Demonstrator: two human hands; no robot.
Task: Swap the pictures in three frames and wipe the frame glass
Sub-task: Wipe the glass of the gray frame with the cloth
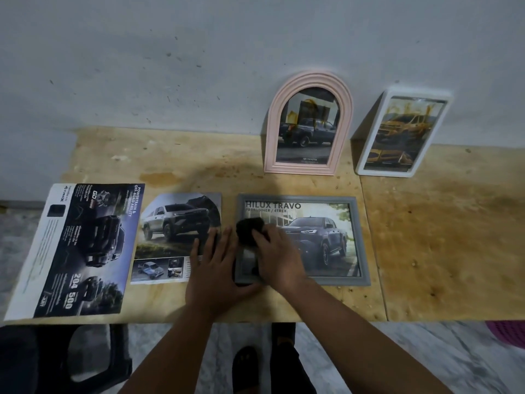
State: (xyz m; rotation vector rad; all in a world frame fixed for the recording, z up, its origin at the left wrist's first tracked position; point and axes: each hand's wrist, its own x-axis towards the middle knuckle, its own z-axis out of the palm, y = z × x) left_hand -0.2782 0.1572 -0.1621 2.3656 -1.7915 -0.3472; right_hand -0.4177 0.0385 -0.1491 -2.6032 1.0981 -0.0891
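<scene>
Pale plywood forms the surface [426, 223], pushed against a grey scuffed wall [170, 66], with marbled floor tiles [426, 359] showing beneath its near edge. Nearest the viewer, two bare forearms reach in over that edge. The left hand [213, 268] lies flat with straight, spread fingers, pressing down at the left edge of a grey rectangular frame [362, 240]; its fingertips also overlap the right margin of a loose truck picture [170, 231] lying just beside the frame. The right hand [277, 257] has its grip curled around a dark crumpled cloth [248, 228], holding it against the glass in the left part of the grey frame. That frame lies flat and holds a picture of a dark pickup under the heading "HILUX TRAVO". Further left, a larger brochure sheet [76, 251] with dark trucks and white text lies flat, turned sideways, its near corner reaching the front edge of the surface. On the far side, a pink arched frame [272, 123] stands on its base and leans against the wall, with a dark pickup picture behind reflective glass. To its right, apart from it, a white rectangular frame [369, 155] leans on the wall at a tilt, showing yellow trucks. Below the surface, a dark chair [93, 359] is at the lower left, a dark sandal [244, 368] is on the floor between the arms, and a pink object [508, 332] sits at the right margin.
</scene>
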